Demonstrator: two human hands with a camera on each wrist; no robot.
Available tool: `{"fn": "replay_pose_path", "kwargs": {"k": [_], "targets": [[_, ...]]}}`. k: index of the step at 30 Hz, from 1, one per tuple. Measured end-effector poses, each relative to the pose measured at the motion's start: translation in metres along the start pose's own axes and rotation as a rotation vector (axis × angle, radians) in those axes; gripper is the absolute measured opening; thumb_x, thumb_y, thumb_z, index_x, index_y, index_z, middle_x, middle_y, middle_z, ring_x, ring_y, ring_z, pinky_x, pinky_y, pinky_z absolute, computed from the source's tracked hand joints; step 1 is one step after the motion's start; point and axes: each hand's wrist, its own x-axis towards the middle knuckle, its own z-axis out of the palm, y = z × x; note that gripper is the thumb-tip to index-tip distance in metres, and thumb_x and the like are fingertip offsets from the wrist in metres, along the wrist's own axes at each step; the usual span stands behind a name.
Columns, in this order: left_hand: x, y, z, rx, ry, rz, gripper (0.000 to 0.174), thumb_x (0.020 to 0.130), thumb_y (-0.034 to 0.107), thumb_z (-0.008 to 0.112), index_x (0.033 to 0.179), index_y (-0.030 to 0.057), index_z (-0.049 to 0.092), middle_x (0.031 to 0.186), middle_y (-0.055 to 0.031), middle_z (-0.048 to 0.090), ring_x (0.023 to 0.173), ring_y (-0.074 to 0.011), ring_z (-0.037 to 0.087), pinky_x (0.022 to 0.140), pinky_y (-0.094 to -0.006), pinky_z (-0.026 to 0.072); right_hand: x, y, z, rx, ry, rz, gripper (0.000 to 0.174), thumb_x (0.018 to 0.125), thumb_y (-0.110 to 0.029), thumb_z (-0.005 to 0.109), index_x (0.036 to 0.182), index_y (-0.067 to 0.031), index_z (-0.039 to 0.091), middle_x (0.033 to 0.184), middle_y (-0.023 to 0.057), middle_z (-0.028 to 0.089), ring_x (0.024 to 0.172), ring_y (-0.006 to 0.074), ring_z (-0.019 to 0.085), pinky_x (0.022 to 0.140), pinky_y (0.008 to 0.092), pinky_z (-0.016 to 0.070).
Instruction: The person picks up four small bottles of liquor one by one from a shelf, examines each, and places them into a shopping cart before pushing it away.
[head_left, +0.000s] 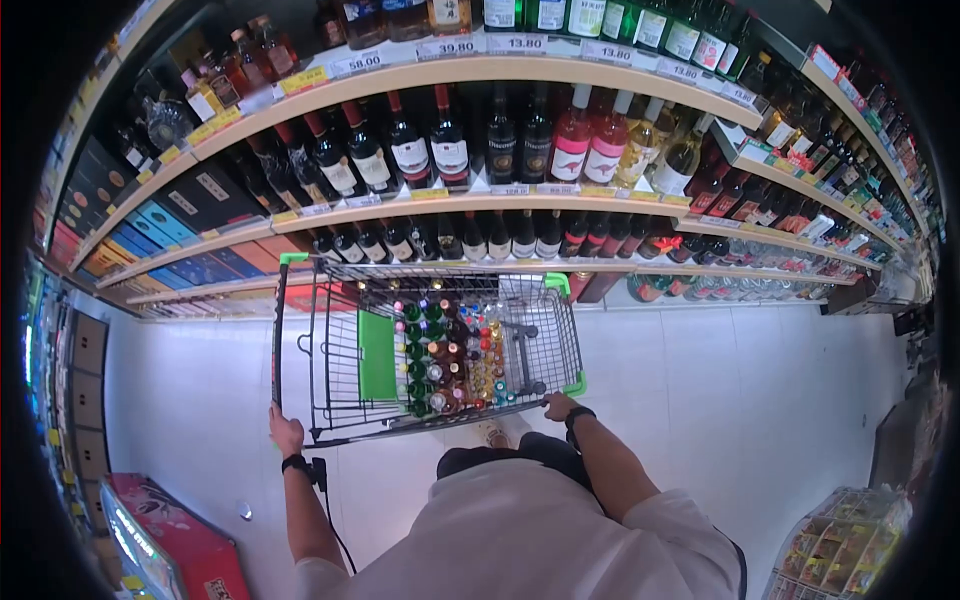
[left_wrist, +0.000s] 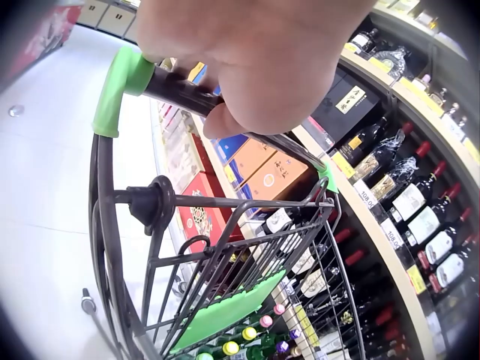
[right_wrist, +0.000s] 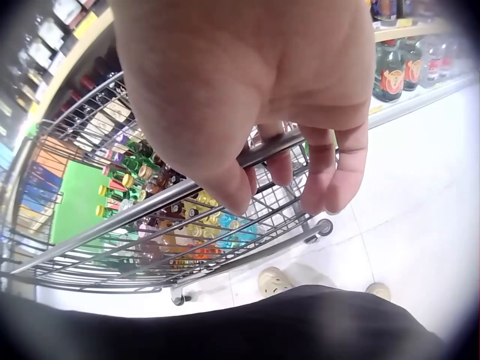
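A metal shopping cart (head_left: 575, 350) with green corners and a green panel (head_left: 378, 355) stands side-on before me, loaded with several rows of bottles (head_left: 435, 350) with green, dark, yellow and blue contents. My left hand (head_left: 287, 432) grips the cart's dark push handle (left_wrist: 176, 91) near its green end cap (left_wrist: 111, 97); in the left wrist view the palm covers part of the bar. Over the near side, my right hand (head_left: 562, 405) holds the top rail (right_wrist: 142, 212), fingers and thumb curled round it in the right wrist view.
Curved shelves (head_left: 440, 205) of wine and liquor bottles run close behind the cart. Boxed goods (head_left: 195, 200) fill the shelf at left. A red display case (head_left: 180, 540) stands at lower left, a rack of packets (head_left: 845, 540) at lower right. White floor (head_left: 700, 380) lies around the cart.
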Motion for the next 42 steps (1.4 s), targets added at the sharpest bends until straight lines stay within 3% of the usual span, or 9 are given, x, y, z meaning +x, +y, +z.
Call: {"fn": "replay_pose_path", "kwargs": {"k": [2,7,8,11,21,24,33,39,42], "targets": [[0.007,-0.010,0.007,-0.017,0.008,0.023,0.079,0.077,0.006,0.049,0.153,0.0110,0.030,0.155,-0.0176,0.035,0.140,-0.0404,0.036,0.108,-0.0730,0.0227,-0.010,-0.008,-0.004,-0.035,-0.011,0.050,0.039,0.074,-0.010,0.055,0.112,-0.0081,0.067,0.118,0.0232,0.064,0.113,0.0384,0.060,0.098,0.0440,0.0488],[-0.008,-0.010,0.002,-0.075,0.005,0.074,0.073,0.076,0.004,0.047,0.149,0.0052,0.038,0.150,-0.0200,0.042,0.137,-0.0384,0.042,0.114,-0.0511,0.0307,-0.015,0.011,0.003,-0.011,0.008,-0.034,0.032,0.081,-0.008,0.052,0.109,-0.0090,0.068,0.113,0.0187,0.068,0.109,0.0351,0.063,0.096,0.0426,0.0497],[-0.007,-0.014,0.006,-0.097,0.020,0.107,0.072,0.076,0.004,0.047,0.148,0.0040,0.040,0.149,-0.0204,0.044,0.137,-0.0381,0.043,0.114,-0.0455,0.0324,-0.014,0.015,0.001,0.022,-0.067,0.046,0.039,0.078,-0.013,0.058,0.116,-0.0084,0.067,0.119,0.0183,0.065,0.114,0.0348,0.060,0.099,0.0421,0.0481],[-0.027,0.001,-0.005,-0.065,0.017,0.063,0.069,0.077,0.003,0.046,0.145,0.0015,0.044,0.145,-0.0208,0.048,0.134,-0.0374,0.045,0.113,-0.0348,0.0351,-0.021,0.023,0.000,0.030,-0.068,0.078,0.036,0.081,-0.013,0.056,0.115,-0.0083,0.068,0.121,0.0176,0.066,0.115,0.0335,0.060,0.099,0.0413,0.0478],[-0.074,0.019,-0.005,-0.078,-0.042,-0.001,0.062,0.082,0.008,0.044,0.144,0.0062,0.047,0.141,-0.0214,0.052,0.131,-0.0379,0.049,0.111,-0.0387,0.0377,-0.054,0.069,0.009,-0.116,-0.011,0.196,0.034,0.089,-0.017,0.050,0.117,-0.0174,0.069,0.130,0.0104,0.063,0.122,0.0286,0.058,0.102,0.0436,0.0475],[-0.088,0.030,-0.003,-0.052,-0.045,0.016,0.062,0.082,0.008,0.045,0.143,0.0058,0.048,0.141,-0.0227,0.052,0.130,-0.0388,0.049,0.111,-0.0395,0.0379,-0.069,0.088,0.003,-0.054,0.043,0.115,0.033,0.086,-0.017,0.050,0.110,-0.0091,0.071,0.120,0.0166,0.066,0.113,0.0341,0.060,0.099,0.0417,0.0476],[-0.130,0.073,0.001,0.115,-0.093,0.125,0.066,0.079,0.009,0.047,0.144,0.0006,0.044,0.140,-0.0269,0.050,0.124,-0.0436,0.052,0.106,-0.0436,0.0426,-0.121,0.129,-0.022,-0.008,0.108,0.107,0.040,0.075,-0.018,0.060,0.110,-0.0012,0.070,0.114,0.0228,0.067,0.111,0.0377,0.061,0.099,0.0419,0.0481],[-0.152,0.101,0.004,0.165,-0.200,0.075,0.071,0.078,0.009,0.048,0.148,0.0004,0.035,0.143,-0.0260,0.048,0.124,-0.0434,0.052,0.105,-0.0442,0.0435,-0.152,0.146,-0.045,0.084,0.200,0.157,0.041,0.073,-0.012,0.061,0.112,-0.0017,0.070,0.117,0.0229,0.066,0.115,0.0372,0.061,0.102,0.0396,0.0475],[-0.158,0.105,0.019,0.229,-0.149,0.159,0.074,0.079,0.009,0.050,0.150,0.0012,0.031,0.145,-0.0248,0.045,0.124,-0.0426,0.052,0.105,-0.0440,0.0440,-0.172,0.141,-0.062,0.151,0.200,0.200,0.040,0.074,-0.013,0.062,0.112,-0.0020,0.070,0.117,0.0237,0.066,0.113,0.0384,0.062,0.101,0.0399,0.0479]]}}
